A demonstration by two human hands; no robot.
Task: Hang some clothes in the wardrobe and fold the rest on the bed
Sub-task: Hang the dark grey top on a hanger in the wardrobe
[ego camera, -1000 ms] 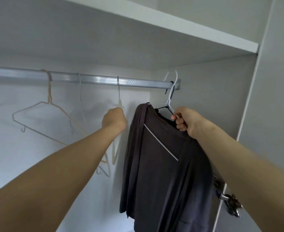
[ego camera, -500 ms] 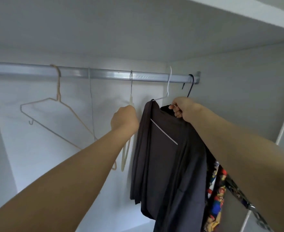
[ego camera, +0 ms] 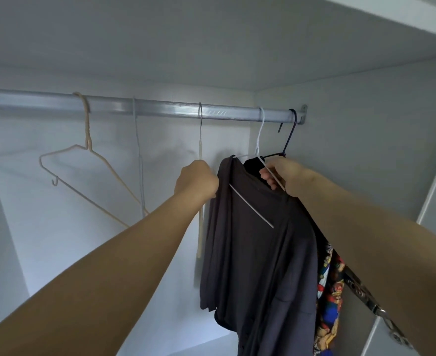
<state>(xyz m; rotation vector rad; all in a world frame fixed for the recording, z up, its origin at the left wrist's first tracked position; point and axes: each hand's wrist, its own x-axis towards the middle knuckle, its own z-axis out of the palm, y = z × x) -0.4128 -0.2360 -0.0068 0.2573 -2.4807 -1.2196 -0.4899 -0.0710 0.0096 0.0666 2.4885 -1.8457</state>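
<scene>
A dark grey shirt [ego camera: 258, 253] hangs on a white wire hanger [ego camera: 259, 140] whose hook sits over the silver wardrobe rail [ego camera: 160, 110] near its right end. My right hand [ego camera: 283, 176] grips the hanger's wire at the shirt's collar. My left hand [ego camera: 196, 179] is curled at the shirt's left shoulder edge, beside a cream hanger [ego camera: 200, 176]; what its fingers hold is hidden. A black hanger [ego camera: 290, 134] hooks the rail just right of the white one.
A colourful printed garment [ego camera: 328, 299] hangs behind the grey shirt. A cream wire hanger [ego camera: 88, 160] and a thin white hanger [ego camera: 139, 160] hang further left on the rail. The wardrobe's side wall [ego camera: 366, 150] is close on the right, a shelf above.
The white hanger's hook went from off the rail onto it, next to the black hanger. Both hands stayed on the shirt, and the view shifted so the printed garment shows.
</scene>
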